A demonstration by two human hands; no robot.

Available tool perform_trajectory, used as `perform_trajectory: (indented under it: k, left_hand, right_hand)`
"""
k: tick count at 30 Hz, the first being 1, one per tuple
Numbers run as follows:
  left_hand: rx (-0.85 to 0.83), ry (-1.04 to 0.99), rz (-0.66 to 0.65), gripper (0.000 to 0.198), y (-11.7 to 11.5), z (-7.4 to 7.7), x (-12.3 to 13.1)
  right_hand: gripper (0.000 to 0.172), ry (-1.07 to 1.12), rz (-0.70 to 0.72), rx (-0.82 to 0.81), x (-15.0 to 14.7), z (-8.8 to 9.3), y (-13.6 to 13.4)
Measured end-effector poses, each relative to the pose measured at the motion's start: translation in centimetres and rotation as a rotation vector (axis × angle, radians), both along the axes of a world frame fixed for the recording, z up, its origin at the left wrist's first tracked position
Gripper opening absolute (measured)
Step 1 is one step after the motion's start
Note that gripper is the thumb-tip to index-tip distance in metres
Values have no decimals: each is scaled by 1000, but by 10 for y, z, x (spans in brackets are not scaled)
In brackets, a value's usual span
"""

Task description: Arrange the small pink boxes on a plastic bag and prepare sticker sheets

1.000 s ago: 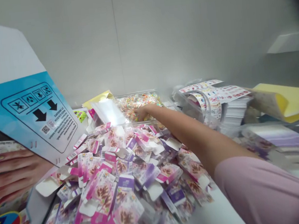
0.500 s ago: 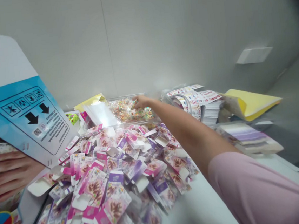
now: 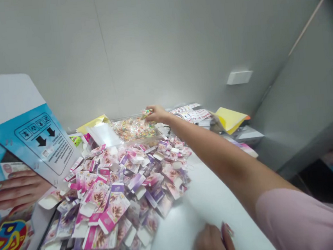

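My right hand (image 3: 157, 115) reaches over a clear tray (image 3: 144, 139) by the wall. Its fingers are closed around a small clear packet of colourful bits (image 3: 147, 113), lifted just above similar packets (image 3: 131, 129) in the tray. At the bottom edge is my left hand (image 3: 211, 243), blurred, with curled fingers and the thumb alongside. Whatever it may hold does not show. To its left spreads a heap of small pink and purple printed boxes (image 3: 117, 192), many with flaps open.
A large blue printed carton (image 3: 43, 144) stands at left. Behind the heap lie a clear plastic sheet (image 3: 105, 135) and yellow paper (image 3: 92, 124). Printed sticker sheets (image 3: 193, 115) and a yellow envelope (image 3: 229, 119) lie at right. White tabletop (image 3: 177, 234) shows beside the heap.
My right hand has lifted slightly from the packets, with one now visible in its fingers. My left hand has come into view at the bottom. The view has shifted right.
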State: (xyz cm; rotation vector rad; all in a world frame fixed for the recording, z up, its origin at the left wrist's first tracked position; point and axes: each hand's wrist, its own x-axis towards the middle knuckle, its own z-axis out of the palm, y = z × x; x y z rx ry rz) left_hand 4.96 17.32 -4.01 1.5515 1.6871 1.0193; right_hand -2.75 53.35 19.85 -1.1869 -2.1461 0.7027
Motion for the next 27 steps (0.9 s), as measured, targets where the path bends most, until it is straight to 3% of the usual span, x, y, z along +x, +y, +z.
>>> perform_trajectory:
  k: [3, 5, 7, 10, 13, 15, 18, 22, 24, 27]
  left_hand:
    - [209, 66, 75, 38, -2, 9, -2]
    - [379, 94, 143, 37, -8, 23, -10]
    - [517, 74, 114, 35, -16, 39, -19]
    - [555, 21, 70, 35, -30, 62, -22]
    - [549, -38, 31, 34, -56, 82, -19]
    - [537, -65, 3, 35, -83, 89, -20]
    - [466, -99, -13, 38, -136, 84, -31]
    - [213, -219, 124, 42, -209, 54, -59]
    - [143, -250, 229, 45, -236, 40, -72]
    - [67, -274, 316, 49, -257, 34, -84]
  right_hand:
    - [43, 32, 3, 48, 50, 8, -52]
    - [40, 10, -20, 44, 91, -6, -95]
    - [34, -44, -59, 10, 130, -34, -142]
    - [24, -169, -113, -65, 172, -87, -210]
    - [23, -305, -163, -80, 193, -130, -260]
    - [30, -383, -183, -69, 199, -147, -282]
    - [53, -453, -195, -50, 205, -158, -302]
    - [89, -429, -253, 2, 214, -156, -326]
    - [88, -355, -332, 46, 216, -155, -350]
    - [62, -196, -413, 81, 208, -158, -411]
